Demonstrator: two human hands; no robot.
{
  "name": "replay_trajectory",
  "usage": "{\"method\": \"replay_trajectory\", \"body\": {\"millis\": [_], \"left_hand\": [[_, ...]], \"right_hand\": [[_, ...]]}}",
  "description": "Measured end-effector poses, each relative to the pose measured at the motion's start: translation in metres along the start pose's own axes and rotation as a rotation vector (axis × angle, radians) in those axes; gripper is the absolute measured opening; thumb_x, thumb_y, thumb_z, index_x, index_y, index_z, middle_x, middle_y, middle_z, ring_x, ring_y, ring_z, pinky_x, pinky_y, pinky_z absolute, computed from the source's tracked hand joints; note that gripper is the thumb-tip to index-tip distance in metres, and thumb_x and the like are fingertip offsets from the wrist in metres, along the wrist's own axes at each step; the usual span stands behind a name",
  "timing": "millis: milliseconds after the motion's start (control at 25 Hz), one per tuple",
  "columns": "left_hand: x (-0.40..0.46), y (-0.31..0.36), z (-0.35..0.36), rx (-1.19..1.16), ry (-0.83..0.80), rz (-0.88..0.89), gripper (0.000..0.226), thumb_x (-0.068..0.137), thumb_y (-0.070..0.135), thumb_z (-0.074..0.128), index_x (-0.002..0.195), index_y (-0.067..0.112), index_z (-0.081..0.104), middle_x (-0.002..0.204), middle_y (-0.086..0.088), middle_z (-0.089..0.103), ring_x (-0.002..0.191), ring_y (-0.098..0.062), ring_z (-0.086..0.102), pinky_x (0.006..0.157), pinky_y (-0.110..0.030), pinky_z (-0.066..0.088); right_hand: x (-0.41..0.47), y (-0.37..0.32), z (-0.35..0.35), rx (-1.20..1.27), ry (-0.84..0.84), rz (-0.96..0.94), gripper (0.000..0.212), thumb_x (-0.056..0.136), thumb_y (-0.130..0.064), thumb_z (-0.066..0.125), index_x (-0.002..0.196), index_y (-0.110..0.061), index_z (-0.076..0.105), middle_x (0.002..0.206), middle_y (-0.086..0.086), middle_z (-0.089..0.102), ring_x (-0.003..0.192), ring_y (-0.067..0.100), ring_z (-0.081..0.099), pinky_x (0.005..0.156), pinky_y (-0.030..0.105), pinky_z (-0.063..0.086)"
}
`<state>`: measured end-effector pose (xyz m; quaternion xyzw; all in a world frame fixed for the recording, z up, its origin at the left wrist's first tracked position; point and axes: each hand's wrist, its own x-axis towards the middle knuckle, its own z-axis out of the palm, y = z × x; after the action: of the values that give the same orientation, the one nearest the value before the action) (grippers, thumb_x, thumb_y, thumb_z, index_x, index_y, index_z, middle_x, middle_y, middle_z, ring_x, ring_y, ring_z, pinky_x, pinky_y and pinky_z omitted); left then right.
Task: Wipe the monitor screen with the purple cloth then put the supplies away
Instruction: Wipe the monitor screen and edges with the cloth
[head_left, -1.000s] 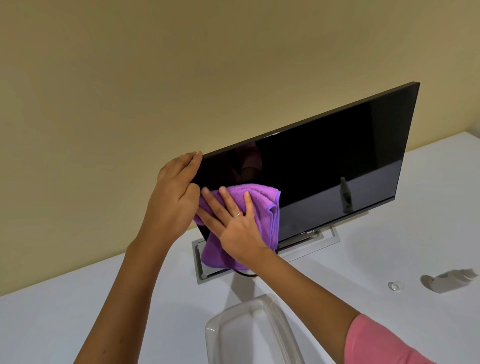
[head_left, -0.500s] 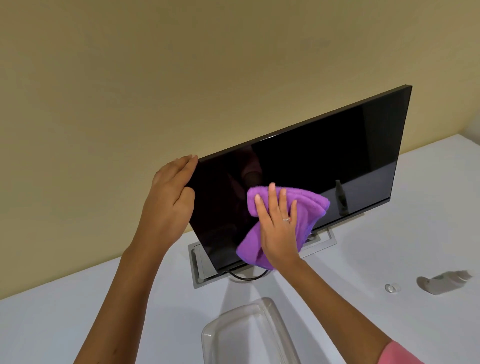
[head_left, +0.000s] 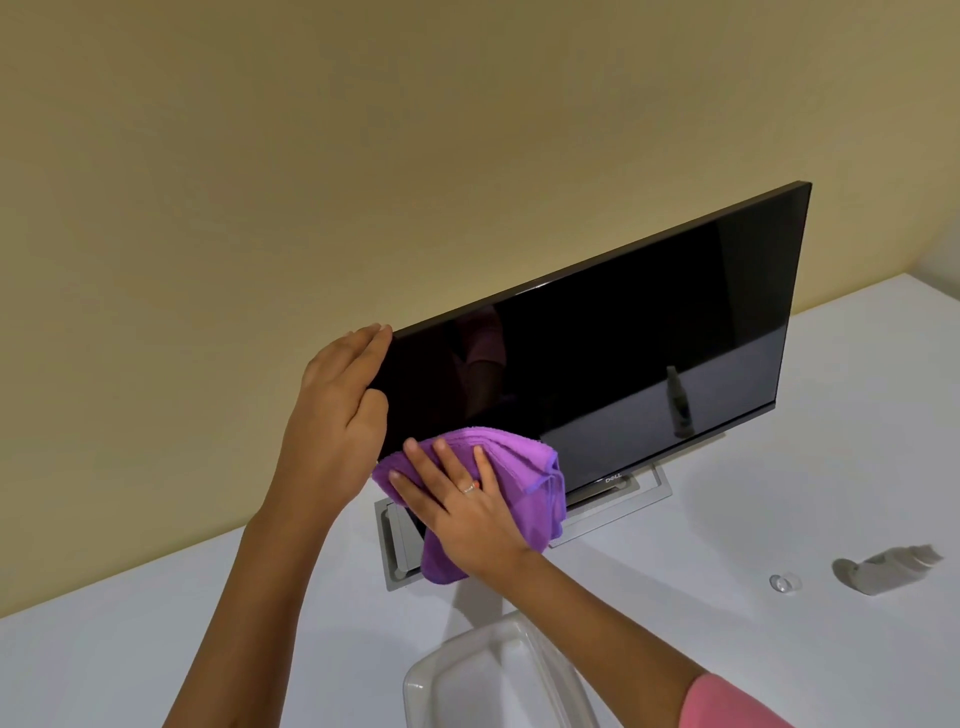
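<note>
A black monitor (head_left: 623, 353) stands tilted on a silver stand (head_left: 613, 506) on the white table (head_left: 779, 467). My left hand (head_left: 337, 415) grips the screen's left edge, fingers wrapped over its upper corner. With straight, spread fingers my right hand (head_left: 457, 499) presses the purple cloth (head_left: 524, 467) flat against the lower left part of the screen. The cloth hangs down over the bottom bezel and part of the stand.
A clear plastic container (head_left: 493, 675) sits at the near edge below my arms. To the right on the table lie a small white spray bottle (head_left: 883, 569) on its side and its clear cap (head_left: 783, 582). A beige wall rises behind.
My right hand swept the cloth from the lower left out toward the screen's middle, then back to the lower left corner. My left hand kept its grip on the left edge.
</note>
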<state>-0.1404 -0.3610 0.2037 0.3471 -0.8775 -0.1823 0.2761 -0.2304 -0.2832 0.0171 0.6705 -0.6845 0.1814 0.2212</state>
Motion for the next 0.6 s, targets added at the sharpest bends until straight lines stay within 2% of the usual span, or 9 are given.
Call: {"method": "replay_trajectory", "body": {"millis": [80, 160, 240, 320, 480, 600], "left_hand": [[0.0, -0.001, 0.0, 0.001, 0.002, 0.001, 0.064, 0.078, 0.012, 0.029, 0.14, 0.017, 0.044, 0.147, 0.0, 0.041, 0.136, -0.014, 0.027, 0.108, -0.018, 0.017], [0.0, -0.001, 0.0, -0.003, 0.003, -0.001, 0.064, 0.078, 0.012, 0.029, 0.14, 0.017, 0.044, 0.147, 0.001, 0.04, 0.136, -0.014, 0.027, 0.108, -0.015, 0.015], [0.001, -0.001, 0.001, -0.011, 0.004, -0.002, 0.064, 0.077, 0.012, 0.03, 0.14, 0.017, 0.044, 0.147, 0.001, 0.04, 0.136, -0.014, 0.027, 0.108, -0.014, 0.014], [0.001, -0.002, 0.002, -0.02, 0.006, -0.001, 0.064, 0.078, 0.011, 0.03, 0.14, 0.018, 0.045, 0.146, 0.002, 0.041, 0.135, -0.012, 0.027, 0.107, -0.012, 0.014], [0.0, -0.003, 0.002, -0.011, 0.006, 0.002, 0.063, 0.079, 0.011, 0.03, 0.14, 0.02, 0.045, 0.146, 0.004, 0.042, 0.134, -0.009, 0.027, 0.103, -0.003, 0.012], [-0.001, -0.003, 0.0, 0.017, -0.001, 0.012, 0.064, 0.078, 0.012, 0.03, 0.14, 0.02, 0.044, 0.146, 0.003, 0.042, 0.133, -0.011, 0.028, 0.102, -0.004, 0.012]], "right_hand": [[0.022, 0.006, -0.014, 0.02, 0.069, 0.055, 0.078, 0.087, -0.024, 0.052, 0.151, -0.025, 0.008, 0.159, 0.006, 0.008, 0.146, 0.03, 0.0, 0.113, 0.056, 0.008], [0.044, 0.016, -0.031, 0.076, 0.185, 0.22, 0.067, 0.09, -0.016, 0.04, 0.151, -0.025, 0.014, 0.158, 0.008, 0.014, 0.146, 0.031, 0.002, 0.113, 0.056, 0.007], [0.053, 0.036, -0.044, 0.116, 0.288, 0.42, 0.065, 0.088, -0.01, 0.038, 0.149, -0.024, 0.018, 0.157, 0.009, 0.016, 0.145, 0.03, 0.006, 0.113, 0.056, 0.008], [0.05, 0.063, -0.05, 0.185, 0.326, 0.618, 0.068, 0.089, -0.008, 0.041, 0.149, -0.025, 0.015, 0.156, 0.007, 0.008, 0.145, 0.027, 0.0, 0.113, 0.059, 0.007], [0.022, 0.089, -0.048, 0.434, 0.28, 0.991, 0.054, 0.101, -0.036, 0.022, 0.147, -0.04, -0.007, 0.157, -0.005, -0.016, 0.145, 0.026, -0.015, 0.107, 0.072, 0.009], [-0.003, 0.071, -0.034, 0.507, 0.231, 1.079, 0.054, 0.1, -0.042, 0.018, 0.145, -0.039, -0.012, 0.159, -0.002, -0.015, 0.146, 0.028, -0.013, 0.104, 0.074, 0.017]]}}
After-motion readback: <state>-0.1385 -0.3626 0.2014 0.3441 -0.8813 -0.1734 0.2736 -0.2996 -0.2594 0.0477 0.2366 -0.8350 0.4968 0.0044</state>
